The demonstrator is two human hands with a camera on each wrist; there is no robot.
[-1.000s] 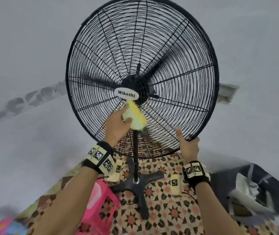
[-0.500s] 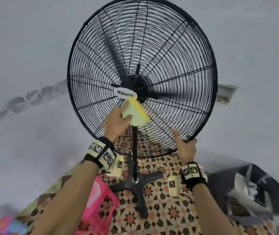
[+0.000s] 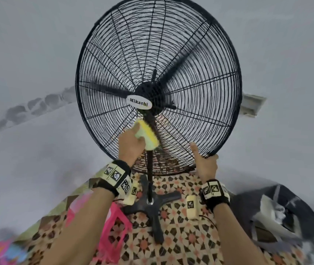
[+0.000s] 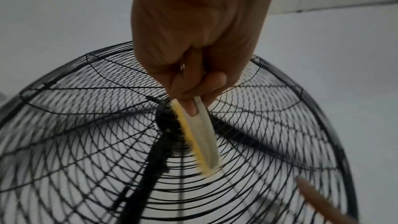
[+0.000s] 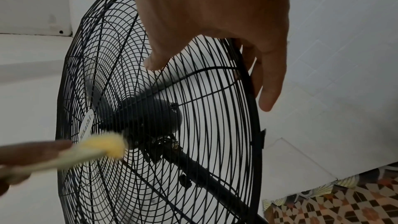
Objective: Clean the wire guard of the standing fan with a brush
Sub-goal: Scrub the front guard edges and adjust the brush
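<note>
The standing fan's black wire guard (image 3: pixel 200 60) fills the upper middle of the head view, with a white "Mikachi" label (image 3: pixel 139 101) at its hub. My left hand (image 3: pixel 136 137) grips a pale green brush (image 3: pixel 147 135) with yellow bristles. The bristles press on the front wires just below the label, left of the fan pole. In the left wrist view my fingers (image 4: pixel 193 105) wrap the brush (image 4: pixel 201 135). My right hand (image 3: pixel 206 161) holds the guard's lower right rim. Its thumb (image 5: pixel 155 60) lies on the front wires and its fingers (image 5: pixel 269 88) reach behind the rim.
The fan's black cross base (image 3: pixel 153 204) stands on a patterned mat (image 3: pixel 186 240). A pink plastic stool (image 3: pixel 115 228) sits left of the base. A dark heap of cloth (image 3: pixel 278 217) lies at the right. White walls (image 3: pixel 28 54) are behind the fan.
The brush has slid down the guard, away from the label. The blades inside have turned. My right hand has kept its hold on the rim.
</note>
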